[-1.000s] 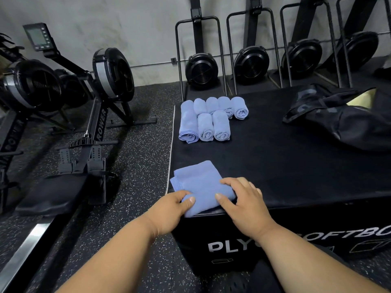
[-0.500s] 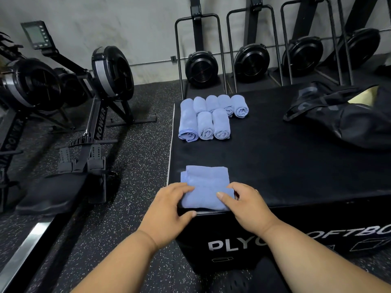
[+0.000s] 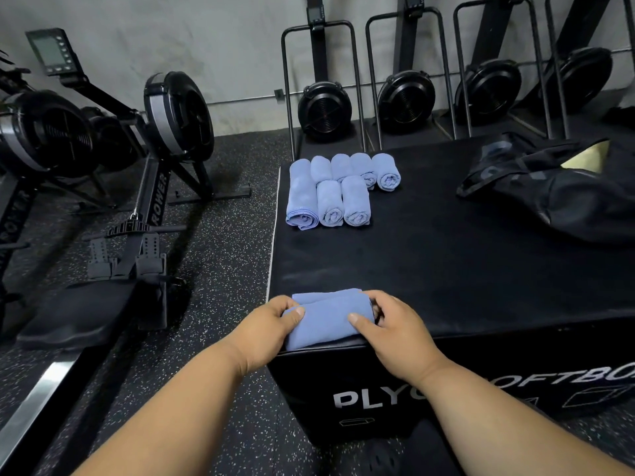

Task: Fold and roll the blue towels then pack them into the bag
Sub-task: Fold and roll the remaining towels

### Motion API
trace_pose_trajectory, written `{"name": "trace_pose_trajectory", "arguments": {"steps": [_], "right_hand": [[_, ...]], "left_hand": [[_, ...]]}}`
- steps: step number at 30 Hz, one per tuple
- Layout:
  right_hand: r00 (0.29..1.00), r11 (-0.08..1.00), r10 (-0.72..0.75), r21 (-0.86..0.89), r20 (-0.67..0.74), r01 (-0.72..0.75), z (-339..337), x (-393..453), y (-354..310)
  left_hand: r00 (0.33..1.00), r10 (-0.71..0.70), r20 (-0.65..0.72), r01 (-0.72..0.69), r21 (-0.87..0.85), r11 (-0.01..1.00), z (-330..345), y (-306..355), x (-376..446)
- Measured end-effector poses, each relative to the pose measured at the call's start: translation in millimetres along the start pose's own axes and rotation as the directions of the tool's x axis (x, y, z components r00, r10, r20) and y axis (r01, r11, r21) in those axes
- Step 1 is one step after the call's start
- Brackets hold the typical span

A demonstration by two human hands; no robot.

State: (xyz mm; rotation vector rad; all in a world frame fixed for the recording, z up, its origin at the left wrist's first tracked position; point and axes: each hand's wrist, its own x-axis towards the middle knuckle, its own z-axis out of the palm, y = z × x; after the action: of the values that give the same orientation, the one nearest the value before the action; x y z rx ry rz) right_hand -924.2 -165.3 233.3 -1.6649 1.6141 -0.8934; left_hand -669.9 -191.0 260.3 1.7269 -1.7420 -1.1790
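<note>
From the head view, both hands curl round a folded blue towel (image 3: 326,321) at the near edge of the black plyo box (image 3: 446,269), the left hand (image 3: 271,328) and right hand (image 3: 391,329) each gripping one end. It looks soft, light and floppy, so I'd hold both ends evenly while rolling. Seven rolled towels (image 3: 338,190) lie farther back, well apart from the black bag (image 3: 556,190).

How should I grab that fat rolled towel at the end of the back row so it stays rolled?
Grip the rolled towel around its middle, coming down from above, fingers on one long side and thumb on the other. Its spiral end faces you, so squeezing across the roll probably keeps the layers shut. Its right side is free; another roll touches its left.
</note>
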Motion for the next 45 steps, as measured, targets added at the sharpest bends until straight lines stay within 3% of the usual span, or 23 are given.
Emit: {"name": "trace_pose_trajectory", "arguments": {"steps": [3,5,7,8,10,15,19,23,28,35,41,45], "right_hand": [[0.999,0.998,0.034,-0.043,-0.009,-0.035,0.2,1.9,-1.7],[0.999,0.997,0.035,-0.071,-0.034,-0.037,1.3,2.8,-3.5],[0.997,0.996,0.02,-0.091,-0.076,-0.027,3.2,4.3,-4.6],[0.995,0.995,0.017,-0.101,-0.095,-0.026,3.8,5.0,-5.5],[0.993,0.992,0.025,-0.12,-0.115,-0.039,5.5,6.4,-6.5],[0.98,0.991,0.03,-0.119,-0.195,-0.054,8.9,7.4,-4.6],[0.984,0.993,0.033,-0.109,-0.175,-0.053,11.2,7.1,-4.3],[0.995,0.998,0.015,-0.062,-0.103,-0.021,7.4,4.7,-2.7],[0.996,0.999,0.026,0.023,-0.087,-0.024,4.5,5.1,-0.4],[0.998,0.998,0.06,0.007,-0.03,-0.06,-1.6,6.1,-1.2],[0.997,0.996,0.081,0.021,0.02,-0.081,-6.3,1.7,-1.1],[0.994,0.995,0.081,0.059,0.072,-0.086,-15.9,-2.0,-2.6]], "left_hand": [[0.976,0.074,-0.204,-0.051,0.112,0.992,5.9,-0.5,-0.8],[0.922,0.27,-0.278,-0.22,0.197,0.955,6.7,-0.1,-6.9],[0.873,0.443,-0.205,-0.366,0.327,0.872,7.9,-4.6,-9.7],[0.873,0.463,-0.151,-0.382,0.378,0.843,9.0,-7.1,-10.0],[0.903,0.417,-0.103,-0.344,0.408,0.846,8.5,-8.0,-8.1],[0.959,0.284,0.003,-0.273,0.283,0.919,-0.6,7.3,1.5],[0.991,0.106,0.082,-0.122,0.218,0.968,-9.5,10.5,12.1],[0.982,0.126,0.139,-0.162,0.293,0.942,-14.5,9.7,23.0],[0.971,0.109,0.212,-0.139,0.133,0.981,-11.7,15.1,12.0],[0.969,0.118,0.216,-0.164,0.208,0.964,-8.9,23.2,10.8],[0.986,0.07,0.151,-0.037,-0.212,0.977,0.0,15.8,-0.5],[0.993,0.094,0.076,-0.066,-0.312,0.948,7.3,20.0,-1.7]]}}
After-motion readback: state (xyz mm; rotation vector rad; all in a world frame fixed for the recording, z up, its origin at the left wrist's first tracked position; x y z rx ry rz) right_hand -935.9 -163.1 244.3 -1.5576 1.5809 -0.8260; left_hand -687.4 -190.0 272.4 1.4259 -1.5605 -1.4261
